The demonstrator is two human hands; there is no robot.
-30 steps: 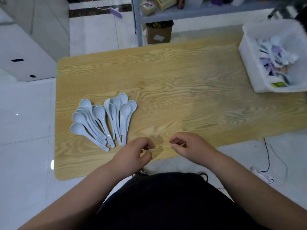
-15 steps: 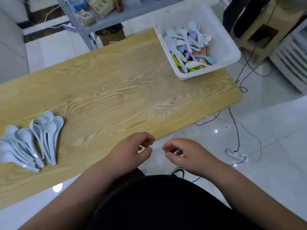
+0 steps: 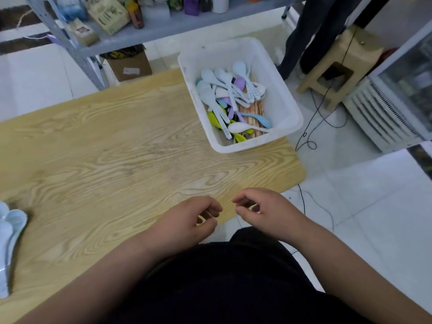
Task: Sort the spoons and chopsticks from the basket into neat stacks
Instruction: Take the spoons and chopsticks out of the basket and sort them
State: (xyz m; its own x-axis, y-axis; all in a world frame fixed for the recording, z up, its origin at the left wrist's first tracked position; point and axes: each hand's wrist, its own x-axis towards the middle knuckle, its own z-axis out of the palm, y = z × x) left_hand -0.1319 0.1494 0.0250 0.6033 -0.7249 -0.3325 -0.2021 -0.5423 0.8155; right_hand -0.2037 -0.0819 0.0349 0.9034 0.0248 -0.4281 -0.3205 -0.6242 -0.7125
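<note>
A white plastic basket (image 3: 288, 106) stands at the far right end of the wooden table (image 3: 117, 160). Inside it lie several spoons (image 3: 224, 85) in pale blue, white, purple and green over a bundle of wooden chopsticks (image 3: 253, 113). A stack of pale blue spoons (image 3: 10, 232) lies at the table's left edge, mostly cut off by the frame. My left hand (image 3: 187, 220) and my right hand (image 3: 264, 213) hover side by side over the near table edge, fingers loosely curled, holding nothing. Both are well short of the basket.
A metal shelf (image 3: 149, 29) with boxes and bottles stands behind the table, a cardboard box (image 3: 131, 66) under it. Right of the table are a tan stool (image 3: 339, 64), a person's legs (image 3: 311, 36), a white appliance (image 3: 383, 113) and black cables (image 3: 311, 127) on the tiled floor.
The view has swung right: the basket has come to the upper middle and the sorted spoon stack has slid to the left edge. Both hands stay loosely curled at the near edge.
</note>
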